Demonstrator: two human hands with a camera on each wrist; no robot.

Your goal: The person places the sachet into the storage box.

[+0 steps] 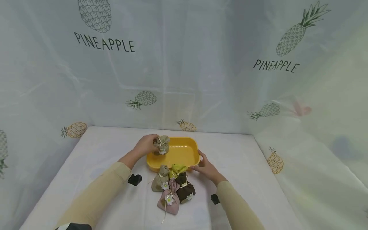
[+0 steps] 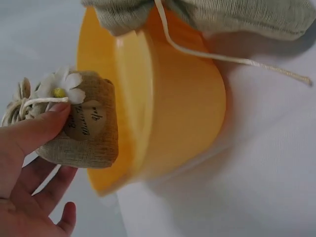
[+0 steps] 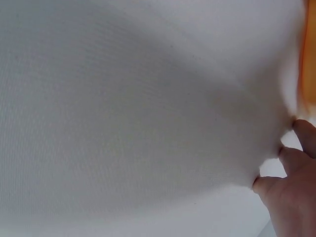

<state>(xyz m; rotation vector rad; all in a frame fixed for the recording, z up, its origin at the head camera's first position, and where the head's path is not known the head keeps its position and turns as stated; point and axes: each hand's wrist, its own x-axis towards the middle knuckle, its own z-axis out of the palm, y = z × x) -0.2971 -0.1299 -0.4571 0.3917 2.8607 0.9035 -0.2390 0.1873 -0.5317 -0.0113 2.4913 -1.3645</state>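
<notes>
My left hand (image 1: pixel 146 145) pinches a beige-green drawstring sachet (image 2: pixel 101 138) between thumb and fingers, over the left side of a yellow plastic basin (image 1: pixel 182 155). A white flower and a small printed label show on this sachet. My right hand (image 1: pixel 208 169) holds the basin's near right corner, thumb in front and fingers along the side. In the right wrist view, those fingertips (image 3: pixel 264 183) meet the white cloth beside the basin's wall. Just before the basin lie a second beige-green sachet (image 1: pixel 158 184), a yellow-green one (image 1: pixel 177 170), a dark brown one (image 1: pixel 185 194) and a pink one (image 1: pixel 173 206).
White cloth covers the table (image 1: pixel 120 198). Behind it and along both sides hangs a pale curtain (image 1: pixel 184 70) printed with pineapples. The lying sachets crowd together against the basin's near side, and a loose cord (image 2: pixel 237 60) trails from one.
</notes>
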